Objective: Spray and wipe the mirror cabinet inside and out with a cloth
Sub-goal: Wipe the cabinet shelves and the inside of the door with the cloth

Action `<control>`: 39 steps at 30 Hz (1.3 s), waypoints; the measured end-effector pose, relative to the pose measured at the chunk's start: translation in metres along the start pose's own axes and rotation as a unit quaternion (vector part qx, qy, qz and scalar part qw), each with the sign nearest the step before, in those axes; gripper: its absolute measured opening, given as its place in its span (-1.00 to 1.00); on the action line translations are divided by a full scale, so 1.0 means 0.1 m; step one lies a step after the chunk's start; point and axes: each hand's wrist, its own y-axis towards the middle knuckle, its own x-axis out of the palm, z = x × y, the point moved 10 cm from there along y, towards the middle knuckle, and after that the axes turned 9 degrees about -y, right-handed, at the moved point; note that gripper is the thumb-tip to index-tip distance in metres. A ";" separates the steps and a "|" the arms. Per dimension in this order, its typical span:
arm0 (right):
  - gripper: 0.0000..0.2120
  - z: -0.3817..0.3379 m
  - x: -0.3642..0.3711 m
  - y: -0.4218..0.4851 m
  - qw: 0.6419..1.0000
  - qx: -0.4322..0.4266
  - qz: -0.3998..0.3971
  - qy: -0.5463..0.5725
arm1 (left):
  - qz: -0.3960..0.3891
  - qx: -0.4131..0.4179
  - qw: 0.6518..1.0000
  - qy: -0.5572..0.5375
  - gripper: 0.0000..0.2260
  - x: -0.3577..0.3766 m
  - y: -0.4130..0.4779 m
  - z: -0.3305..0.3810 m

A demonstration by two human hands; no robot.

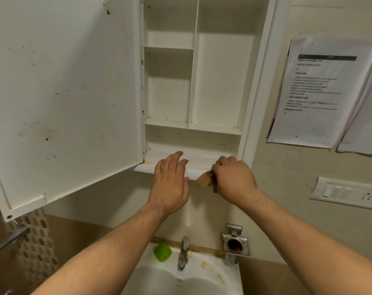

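Observation:
The white mirror cabinet (pixel 214 81) hangs open on the wall, its shelves bare and stained in places. Its door (pixel 63 92) swings out to the left, the inner face speckled with dark spots. My right hand (pixel 231 177) grips a bunched brown-orange cloth (pixel 204 179) at the front lip of the bottom shelf. My left hand (pixel 172 179) rests with relaxed fingers on that same lip, just left of the cloth. No spray bottle is in view.
Below is a white sink (pixel 212 275) with a chrome tap (pixel 184 252) and a green object (pixel 162 252) on its rim. A metal holder (pixel 236 243) is on the wall. Printed sheets (pixel 321 90) and a switch plate (pixel 346 192) are at right.

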 end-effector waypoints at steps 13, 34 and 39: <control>-0.50 0.25 0.19 0.62 0.964 0.242 0.001 0.115 | 0.074 -0.040 0.996 -0.039 -0.60 -0.35 0.18 -0.25; -0.64 -0.17 0.14 0.72 0.968 0.114 -0.172 -0.139 | 0.005 -0.012 0.990 -0.138 -0.60 -0.05 -0.02 -0.92; -0.63 -0.61 0.09 0.99 0.985 0.114 -0.102 0.075 | 0.046 -0.043 0.978 -0.199 -0.59 -0.11 0.02 -0.93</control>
